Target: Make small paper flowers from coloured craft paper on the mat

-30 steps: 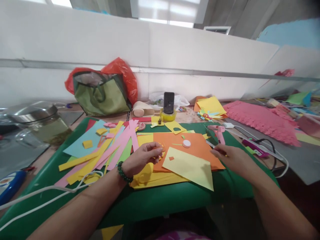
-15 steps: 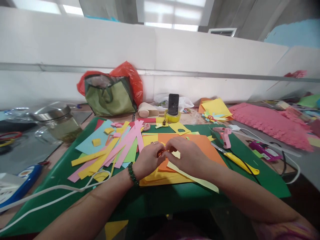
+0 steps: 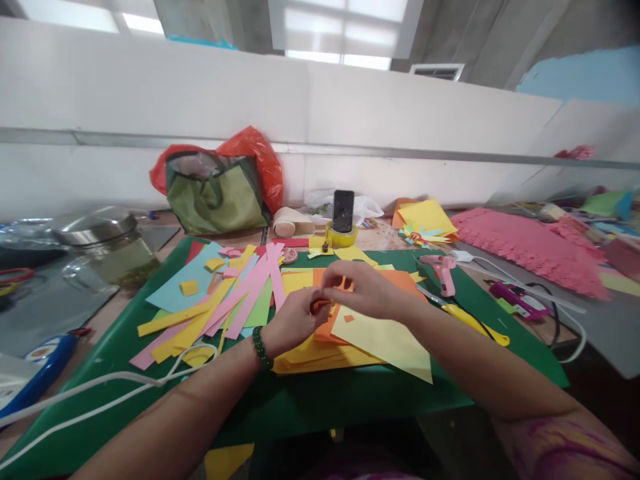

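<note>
Both my hands meet over the stack of coloured paper sheets (image 3: 385, 340) on the green mat (image 3: 310, 400). My left hand (image 3: 293, 320), with a green bead bracelet at the wrist, is closed round a small orange paper piece (image 3: 319, 305). My right hand (image 3: 360, 288) pinches the same orange piece from above with thumb and fingers. Under them lie an orange sheet and a pale yellow sheet. Pink and yellow paper strips (image 3: 225, 300) are spread to the left of my hands.
A pink glue gun (image 3: 440, 270) and yellow-handled scissors (image 3: 470, 321) lie to the right. A phone (image 3: 343, 211) stands in a yellow tape roll behind. A green and red bag (image 3: 215, 183), a glass jar (image 3: 113, 250), white cables (image 3: 100, 387) and pink cut paper (image 3: 530, 243) surround the mat.
My right hand came in from the right, by the scissors, to join my left hand on the orange piece. Both hands now sit slightly higher over the sheets.
</note>
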